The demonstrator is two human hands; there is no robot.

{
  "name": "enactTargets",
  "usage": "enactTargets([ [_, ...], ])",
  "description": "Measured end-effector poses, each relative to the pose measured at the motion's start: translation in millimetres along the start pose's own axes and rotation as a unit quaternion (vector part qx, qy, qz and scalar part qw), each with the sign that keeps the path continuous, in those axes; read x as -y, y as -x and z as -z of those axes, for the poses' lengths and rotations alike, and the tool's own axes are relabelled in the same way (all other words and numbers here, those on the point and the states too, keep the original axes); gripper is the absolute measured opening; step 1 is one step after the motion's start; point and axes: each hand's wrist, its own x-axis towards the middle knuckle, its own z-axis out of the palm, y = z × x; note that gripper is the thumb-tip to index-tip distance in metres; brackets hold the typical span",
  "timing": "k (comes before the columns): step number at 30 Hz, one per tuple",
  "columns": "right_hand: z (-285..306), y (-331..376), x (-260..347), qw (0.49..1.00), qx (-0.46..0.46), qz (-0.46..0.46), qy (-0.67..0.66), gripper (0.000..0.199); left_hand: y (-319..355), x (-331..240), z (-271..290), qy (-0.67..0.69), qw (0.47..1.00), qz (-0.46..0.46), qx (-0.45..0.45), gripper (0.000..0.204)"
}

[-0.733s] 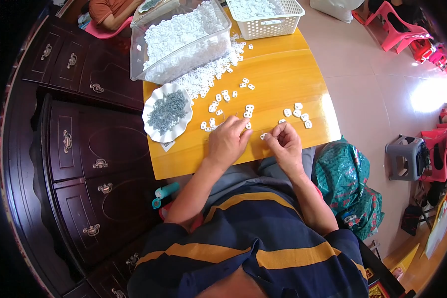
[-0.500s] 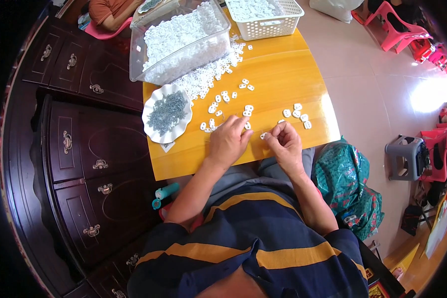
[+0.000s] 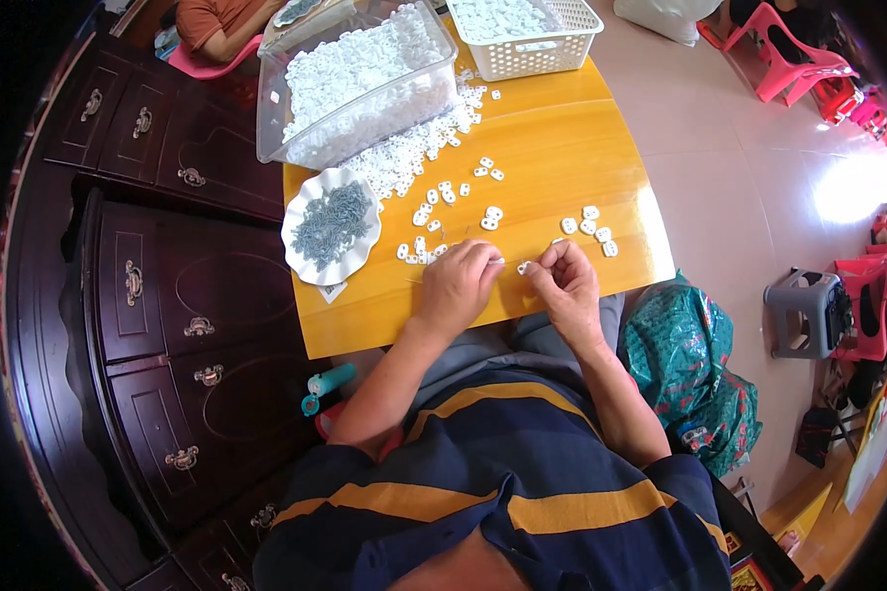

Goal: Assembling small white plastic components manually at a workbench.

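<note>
White plastic piece point(image 3: 523, 267) pinched in right hand point(image 3: 565, 286); left hand point(image 3: 455, 286) fingertips pressed together, contents unclear. Assembly step seemingly underway above yellow table point(image 3: 562, 158). Next move likely needed fine alignment.

I note both hands at the near edge of the counter point(image 3: 562, 148), left hand point(image 3: 455, 288) just beside right hand point(image 3: 565, 286), a small piece point(image 3: 523, 267) between their fingers. Loose pieces point(image 3: 443, 192) lie scattered ahead of them. Left of those sits a dish of small parts point(image 3: 331, 225). Behind it stands a tub point(image 3: 355, 79); right of the tub, a basket point(image 3: 527, 30). A cabinet point(image 3: 158, 295) stands left of the counter.
</note>
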Motion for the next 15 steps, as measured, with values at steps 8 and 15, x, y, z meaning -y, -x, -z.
enactTargets([
  [8, -3.4, 0.5, 3.0, 1.0, -0.018, 0.008, -0.005, 0.01, 10.8, 1.2, 6.5, 0.355, 0.926, 0.126, -0.025, 0.014],
  [15, -7.9, 0.7, 4.1, 1.0, -0.021, 0.008, -0.008, 0.011, 11.1, -2.9, 14.0, 0.462, 0.868, 0.183, 0.016, 0.015],
])
